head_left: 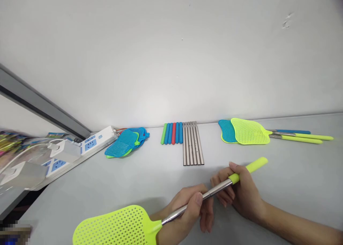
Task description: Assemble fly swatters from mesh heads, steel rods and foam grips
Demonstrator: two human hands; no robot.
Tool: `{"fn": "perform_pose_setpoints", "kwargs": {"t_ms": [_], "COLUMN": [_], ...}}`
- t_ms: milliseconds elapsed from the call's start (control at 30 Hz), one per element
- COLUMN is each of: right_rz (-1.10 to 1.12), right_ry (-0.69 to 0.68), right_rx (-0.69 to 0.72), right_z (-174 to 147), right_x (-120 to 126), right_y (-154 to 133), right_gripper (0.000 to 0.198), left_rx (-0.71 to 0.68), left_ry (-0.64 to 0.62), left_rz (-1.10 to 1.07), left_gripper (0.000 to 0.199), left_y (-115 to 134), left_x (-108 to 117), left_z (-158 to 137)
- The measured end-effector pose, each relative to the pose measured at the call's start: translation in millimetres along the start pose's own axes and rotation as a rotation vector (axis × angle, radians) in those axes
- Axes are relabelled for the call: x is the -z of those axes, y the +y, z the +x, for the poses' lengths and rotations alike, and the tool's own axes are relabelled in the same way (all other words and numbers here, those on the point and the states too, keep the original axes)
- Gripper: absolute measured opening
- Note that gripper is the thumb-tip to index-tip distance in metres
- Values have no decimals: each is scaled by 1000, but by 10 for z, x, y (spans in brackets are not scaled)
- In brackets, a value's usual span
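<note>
Yellow-green fly-swatter head point(112, 225) sat left of left hand point(189, 216), nearer it than right. Left hand pinched steel rod point(218, 188) between thumb and fingers. Swatter's long axis slanted up rightward through both grips. Right hand point(246, 193) pinched yellow-green handle sleeve point(257, 164) near rod end; sleeve's free end jutted beyond grip, up and right.

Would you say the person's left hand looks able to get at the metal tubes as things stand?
Probably yes, after letting go: the left hand holds the yellow-green swatter, but the metal tubes lie beyond it with nothing seen in between.
</note>
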State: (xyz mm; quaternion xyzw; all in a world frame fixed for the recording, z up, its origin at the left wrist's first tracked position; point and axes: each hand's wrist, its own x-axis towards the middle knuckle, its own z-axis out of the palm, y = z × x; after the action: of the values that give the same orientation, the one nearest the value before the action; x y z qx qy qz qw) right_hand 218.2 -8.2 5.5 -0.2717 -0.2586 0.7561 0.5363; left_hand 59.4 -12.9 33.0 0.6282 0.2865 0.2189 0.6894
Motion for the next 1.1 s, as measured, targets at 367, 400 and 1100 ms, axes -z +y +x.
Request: {"fn": "perform_pose_setpoints", "kwargs": {"t_ms": [367,400,1100], "right_rz": [-51,-57,-181], "right_ry": [-78,-81,-83], "right_rx": [-33,-30,-99], "right_z": [3,-2,6], "right_x": [19,28,4], "right_y": [44,51,5], "right_gripper": [56,56,49], "left_rx": [23,30,94], "left_ry": [16,19,180], "left_rz": [-17,-11,-157], "left_gripper": [42,43,47], "left_y": [-56,-59,-132], "left_x": [28,28,-53], "left_z": [-2,-4,65]}}
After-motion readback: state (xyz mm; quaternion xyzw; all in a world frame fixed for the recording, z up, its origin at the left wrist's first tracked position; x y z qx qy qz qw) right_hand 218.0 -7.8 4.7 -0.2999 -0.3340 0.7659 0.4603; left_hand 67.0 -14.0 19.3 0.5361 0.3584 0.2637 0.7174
